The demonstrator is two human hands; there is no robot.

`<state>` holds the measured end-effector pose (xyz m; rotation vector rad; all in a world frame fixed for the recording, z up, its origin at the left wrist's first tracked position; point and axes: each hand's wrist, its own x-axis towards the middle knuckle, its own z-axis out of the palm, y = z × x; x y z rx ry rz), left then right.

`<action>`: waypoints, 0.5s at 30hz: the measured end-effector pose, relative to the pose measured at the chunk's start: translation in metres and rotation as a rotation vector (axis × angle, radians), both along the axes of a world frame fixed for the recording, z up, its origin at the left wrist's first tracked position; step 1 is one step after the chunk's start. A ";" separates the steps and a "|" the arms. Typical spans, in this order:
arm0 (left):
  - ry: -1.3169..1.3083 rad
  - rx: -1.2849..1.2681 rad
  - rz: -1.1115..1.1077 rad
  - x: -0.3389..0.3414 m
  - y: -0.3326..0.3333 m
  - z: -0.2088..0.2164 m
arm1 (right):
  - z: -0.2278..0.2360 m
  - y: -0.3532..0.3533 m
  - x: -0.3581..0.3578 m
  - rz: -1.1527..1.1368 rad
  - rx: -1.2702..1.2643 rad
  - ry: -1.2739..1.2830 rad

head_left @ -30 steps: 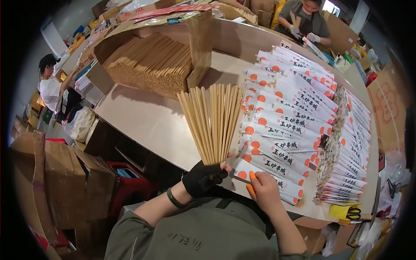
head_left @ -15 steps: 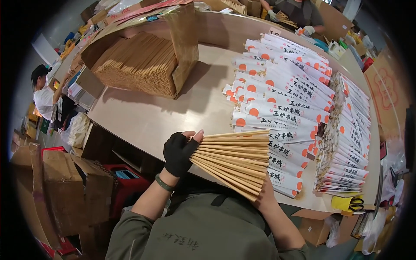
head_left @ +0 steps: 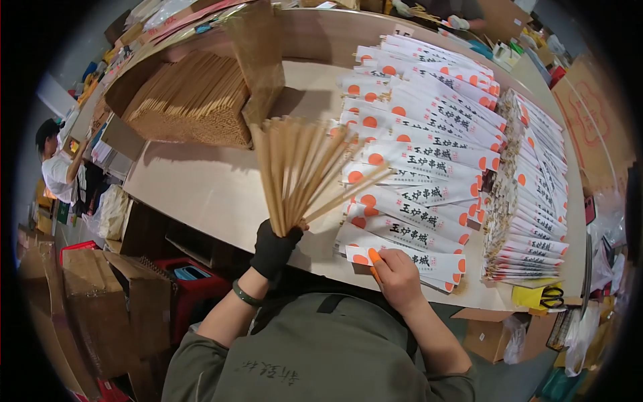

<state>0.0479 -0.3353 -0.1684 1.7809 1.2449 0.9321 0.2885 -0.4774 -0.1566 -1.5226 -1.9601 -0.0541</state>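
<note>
My left hand (head_left: 276, 249), in a black fingerless glove with a bracelet at the wrist, is closed round the lower ends of a bunch of wooden chopsticks (head_left: 295, 177). Their upper ends fan out, blurred, above the table, a few slanting right. At the table's near edge my right hand (head_left: 396, 278), an orange cover on one fingertip, grips a white paper chopstick sleeve (head_left: 360, 255) near its left end. Several more paper sleeves (head_left: 429, 163) with orange dots and dark lettering lie overlapped in a pile beyond that hand.
An opened carton (head_left: 258, 60) packed with chopsticks (head_left: 187, 100) stands at far left on the table (head_left: 194, 181). Filled sleeves (head_left: 532, 201) are stacked on the right, near black scissors (head_left: 552, 296). Cartons (head_left: 100, 295) stand lower left. Other people work at the far side and left.
My left hand has tipped the chopsticks from pointing right to pointing up. My right hand has left their far ends and come down onto a paper sleeve.
</note>
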 end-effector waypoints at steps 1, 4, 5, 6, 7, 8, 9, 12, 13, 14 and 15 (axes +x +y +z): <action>-0.154 -0.248 -0.016 -0.005 0.001 -0.002 | 0.000 0.002 -0.001 -0.013 0.010 0.017; -0.280 -0.589 0.014 -0.008 0.003 0.009 | -0.003 0.006 0.003 -0.060 -0.051 0.158; -0.290 -0.601 0.001 -0.013 0.003 0.008 | -0.002 0.008 0.004 -0.064 -0.050 0.159; -0.300 -0.613 -0.012 -0.018 0.004 0.008 | -0.001 0.009 0.006 -0.147 -0.180 0.349; -0.261 -0.634 -0.013 -0.023 0.007 0.006 | 0.001 0.011 0.007 -0.228 -0.311 0.539; -0.256 -0.636 -0.014 -0.027 0.007 0.007 | 0.003 0.014 0.010 -0.230 -0.311 0.544; -0.132 -0.431 -0.061 -0.029 0.006 0.010 | 0.008 0.016 0.017 -0.245 -0.374 0.755; 0.051 0.020 -0.197 -0.042 0.009 0.007 | 0.036 0.023 0.022 -0.245 -0.459 1.121; 0.104 -0.036 -0.167 -0.042 0.010 0.013 | 0.045 0.024 0.024 -0.261 -0.478 1.057; 0.159 -0.090 -0.136 -0.045 0.011 0.018 | 0.050 0.024 0.026 -0.275 -0.495 0.993; 0.215 0.053 -0.202 -0.051 0.013 0.013 | 0.047 0.025 0.029 -0.239 -0.477 0.992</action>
